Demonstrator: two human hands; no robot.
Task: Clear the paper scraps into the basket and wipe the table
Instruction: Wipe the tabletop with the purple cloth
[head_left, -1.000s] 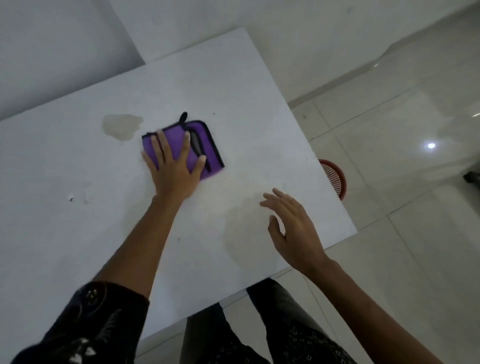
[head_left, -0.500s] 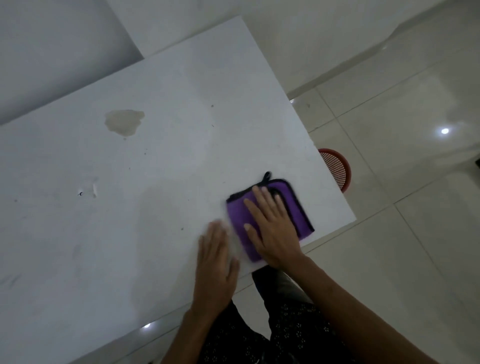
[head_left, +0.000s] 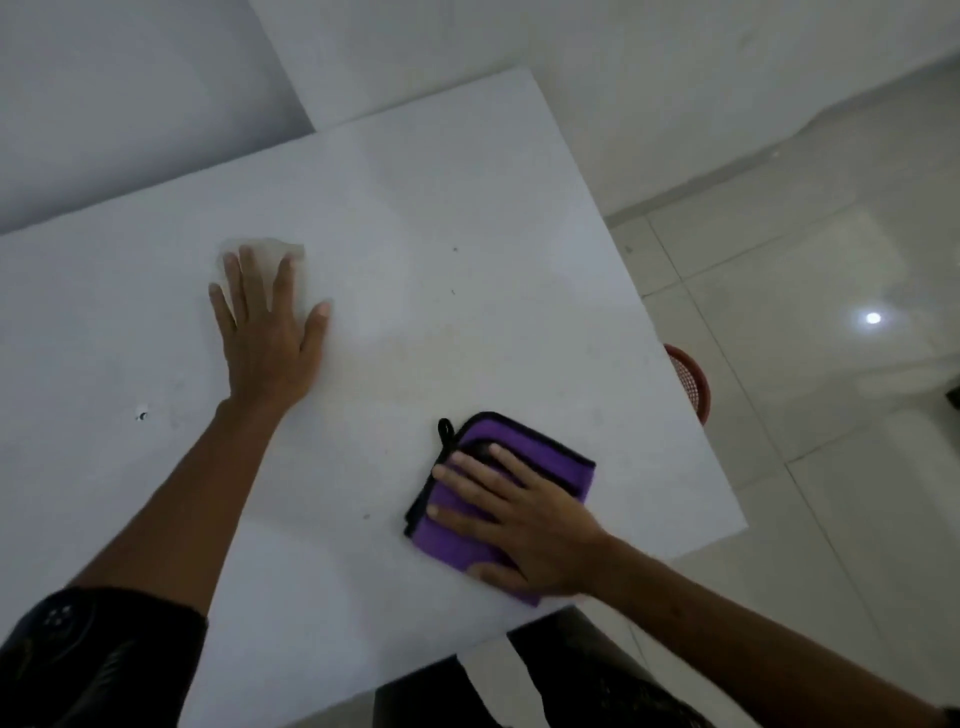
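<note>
The purple cloth (head_left: 540, 457) lies folded flat on the near right part of the white counter (head_left: 441, 208), close to its near edge and short of its right edge. It has dark trim, and a small black loop (head_left: 445, 428) sticks out of its far left corner, pointing away from the person. The folded shape looks close to square and sits askew to the counter's edges. With much of it covered, its long axis cannot be told for sure.

The right hand (head_left: 535, 525) lies palm down on the cloth. Its fingers (head_left: 467, 475) are straight and somewhat spread, pointing toward the far left, with the thumb along the cloth's near edge. They press flat on the fabric rather than curl round it.

Well apart, on the left half of the counter, the left hand (head_left: 270, 338) rests palm down on the bare surface. Its fingers (head_left: 247, 275) are straight and splayed, pointing away from the person, and their tips lie over a pale stain (head_left: 291, 249). They hold nothing.

A small dark mark (head_left: 142, 415) shows on the counter left of the left wrist.

A red mesh basket (head_left: 693, 382) stands on the tiled floor (head_left: 831, 260) just beyond the counter's right edge, which hides part of it. A dark patterned sleeve (head_left: 93, 654) covers the left upper arm.
</note>
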